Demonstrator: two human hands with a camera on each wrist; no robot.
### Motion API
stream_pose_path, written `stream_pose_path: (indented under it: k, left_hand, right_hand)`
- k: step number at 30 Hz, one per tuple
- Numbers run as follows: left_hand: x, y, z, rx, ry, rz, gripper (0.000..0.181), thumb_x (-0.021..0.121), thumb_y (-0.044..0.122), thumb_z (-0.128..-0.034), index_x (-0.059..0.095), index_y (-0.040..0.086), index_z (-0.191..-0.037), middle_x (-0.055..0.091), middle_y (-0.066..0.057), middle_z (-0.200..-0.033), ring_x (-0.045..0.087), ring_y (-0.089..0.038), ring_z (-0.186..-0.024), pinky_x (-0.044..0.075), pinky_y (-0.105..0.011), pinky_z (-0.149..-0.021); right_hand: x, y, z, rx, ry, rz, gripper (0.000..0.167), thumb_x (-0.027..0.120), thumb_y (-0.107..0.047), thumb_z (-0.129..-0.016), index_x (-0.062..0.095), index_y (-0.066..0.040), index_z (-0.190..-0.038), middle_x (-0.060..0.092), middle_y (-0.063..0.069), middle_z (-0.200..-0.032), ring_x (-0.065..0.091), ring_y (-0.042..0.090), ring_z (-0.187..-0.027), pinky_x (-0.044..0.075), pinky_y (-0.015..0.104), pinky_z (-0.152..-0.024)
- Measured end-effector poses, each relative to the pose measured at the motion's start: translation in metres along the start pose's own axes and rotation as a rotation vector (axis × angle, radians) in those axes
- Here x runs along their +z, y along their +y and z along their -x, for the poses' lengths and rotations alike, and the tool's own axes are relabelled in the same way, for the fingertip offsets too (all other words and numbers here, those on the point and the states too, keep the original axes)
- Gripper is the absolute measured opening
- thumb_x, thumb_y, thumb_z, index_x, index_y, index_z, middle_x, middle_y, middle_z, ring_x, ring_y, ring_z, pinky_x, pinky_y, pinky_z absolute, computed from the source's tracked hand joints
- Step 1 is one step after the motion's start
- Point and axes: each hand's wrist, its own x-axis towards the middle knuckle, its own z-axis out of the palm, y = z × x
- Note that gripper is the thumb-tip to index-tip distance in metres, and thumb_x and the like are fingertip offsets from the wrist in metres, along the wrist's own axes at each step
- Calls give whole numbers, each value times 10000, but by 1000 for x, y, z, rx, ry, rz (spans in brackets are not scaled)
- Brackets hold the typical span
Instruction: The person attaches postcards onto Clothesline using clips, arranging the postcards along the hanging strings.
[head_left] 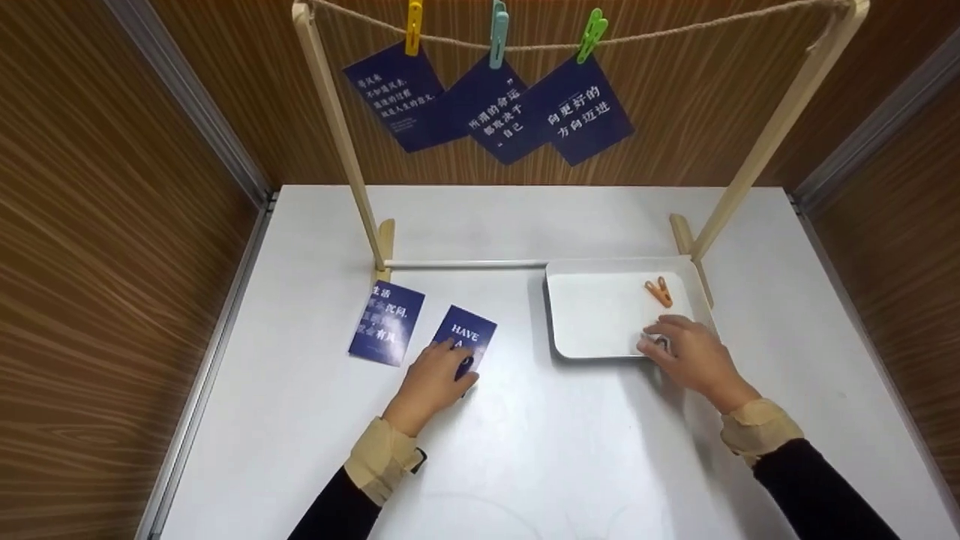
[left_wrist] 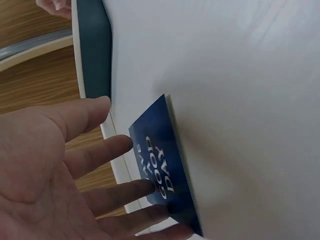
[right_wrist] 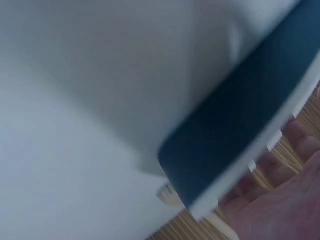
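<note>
My left hand (head_left: 435,379) is over a dark blue card (head_left: 480,328) printed "HAVE A GOOD DAY" on the white table. In the left wrist view its fingers (left_wrist: 107,155) are spread and fairly straight, reaching to the card (left_wrist: 167,150); firm contact is hard to tell. A second blue card (head_left: 386,322) lies to the left. My right hand (head_left: 697,356) reaches over the near right side of a white tray (head_left: 600,315). Near its thumb and forefinger is a small greyish thing, mostly hidden. An orange clothespin (head_left: 659,292) lies in the tray beyond that hand.
A wooden frame (head_left: 337,127) carries a rope (head_left: 690,30) across the back. Yellow (head_left: 413,28), light blue (head_left: 499,37) and green (head_left: 592,36) clothespins hold blue cards (head_left: 589,112) on it. A low crossbar (head_left: 465,264) runs behind the tray's left side.
</note>
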Motion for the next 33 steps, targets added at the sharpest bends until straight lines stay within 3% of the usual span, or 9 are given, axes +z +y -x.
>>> stream_pose_path:
  k: [5,10,15,22,29,33]
  left_hand:
    - [5,-6,-2,45,55,-35,364,701,249,-922,689,53,-1228,587,-272,-1341,533,-516,-1236,445,-606,-1018]
    - [9,-9,-1,69,133,-100,339,773,185,-859,715,25,-1153,670,-245,-1217,638,-446,-1092,521,-543,-919]
    - [13,-7,-3,20,199,-163,340,815,178,-812,735,18,-1101,713,-186,-1120,667,-380,-972,549,-493,-844]
    - [17,1,-9,-14,231,-191,316,849,138,-745,758,35,-1030,673,-149,-1176,619,-379,-1041,571,-500,-806]
    - [17,1,-7,-143,223,-85,247,860,229,-738,761,113,-932,493,-355,-1364,471,-545,-1250,548,-581,-822]
    - [17,0,-5,-183,197,-106,314,873,281,-743,722,123,-968,433,-421,-1391,427,-593,-1291,546,-596,-835]
  right_hand:
    - [15,5,2,28,64,-25,367,621,-414,-975,751,-82,-1065,621,235,-1235,532,497,-1137,401,646,-940]
    - [14,6,-4,72,-1,-43,342,625,-428,-959,731,-127,-1082,581,203,-1252,488,450,-1141,376,608,-917]
    - [10,5,-9,120,-79,-42,355,662,-461,-917,706,-151,-1084,545,208,-1240,494,435,-1068,393,553,-837]
    - [6,3,-10,165,-169,-7,262,624,-434,-929,623,-178,-984,544,64,-878,506,243,-771,363,347,-612]
    - [7,2,-12,182,-233,78,440,572,-554,-931,565,-182,-696,514,2,-675,472,187,-622,316,331,-532]
    - [8,0,-15,183,-239,87,491,558,-597,-925,555,-189,-652,506,-7,-655,465,182,-613,314,331,-528]
